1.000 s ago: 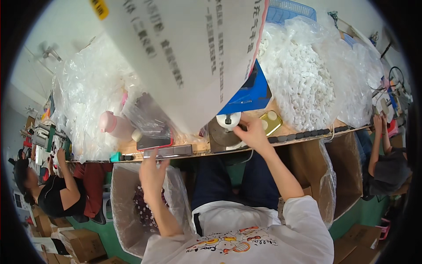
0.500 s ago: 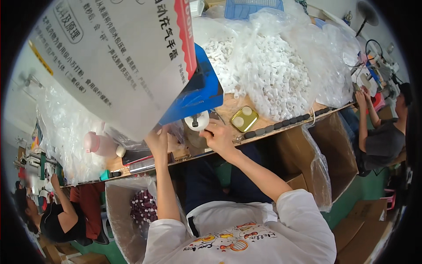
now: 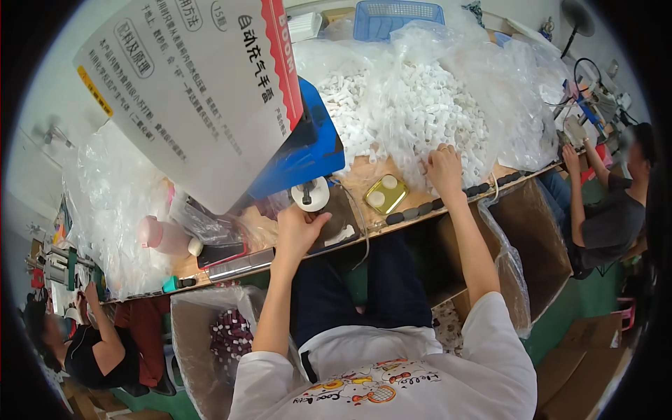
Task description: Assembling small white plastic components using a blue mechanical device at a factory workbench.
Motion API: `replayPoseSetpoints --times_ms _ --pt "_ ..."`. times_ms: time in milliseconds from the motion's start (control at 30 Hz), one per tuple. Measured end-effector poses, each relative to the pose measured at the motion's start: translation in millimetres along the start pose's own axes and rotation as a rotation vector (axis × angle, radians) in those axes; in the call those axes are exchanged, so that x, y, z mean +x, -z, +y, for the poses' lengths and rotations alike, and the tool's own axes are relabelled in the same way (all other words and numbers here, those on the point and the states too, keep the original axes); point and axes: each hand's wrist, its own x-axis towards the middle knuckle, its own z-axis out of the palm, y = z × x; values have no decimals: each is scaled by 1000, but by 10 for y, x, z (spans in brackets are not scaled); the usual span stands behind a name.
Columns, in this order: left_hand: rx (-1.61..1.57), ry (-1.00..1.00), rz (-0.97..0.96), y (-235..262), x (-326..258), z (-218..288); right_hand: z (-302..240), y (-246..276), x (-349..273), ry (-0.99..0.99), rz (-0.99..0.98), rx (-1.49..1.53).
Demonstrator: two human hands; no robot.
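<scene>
My left hand [image 3: 298, 229] is at the front of a blue bench machine [image 3: 308, 157], just below its round white head [image 3: 310, 194] with a black piece in the middle. Its fingers are bent and largely hidden; whatever they grip cannot be made out. Out to the right, my right hand [image 3: 446, 170] touches the near edge of a heap of small white plastic tubes [image 3: 427, 112] on clear plastic sheeting. Those fingers are curled together, and any piece between them is too small to see. Between the hands sits a gold-coloured tin [image 3: 386, 194] with two pale round pieces.
A large printed sheet [image 3: 189, 105] hangs before the machine. Left on the bench are a pink bottle [image 3: 162, 233] and crumpled plastic [image 3: 112, 210]. Lined cartons [image 3: 532, 238] stand below the edge; one holds dark red-and-white pieces [image 3: 231, 336]. Co-workers sit left and right.
My right hand has left the machine's white head and moved right to the white tubes. My left hand has shifted right, closer beneath the head.
</scene>
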Motion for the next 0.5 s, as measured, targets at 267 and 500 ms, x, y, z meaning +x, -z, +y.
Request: replayPoseSetpoints --times_ms 267,500 --pt "-297 -234 387 -356 -118 -146 -9 328 -1 -304 85 741" --pt "-231 -157 546 -491 -198 -21 -662 380 -321 -412 -198 1740"
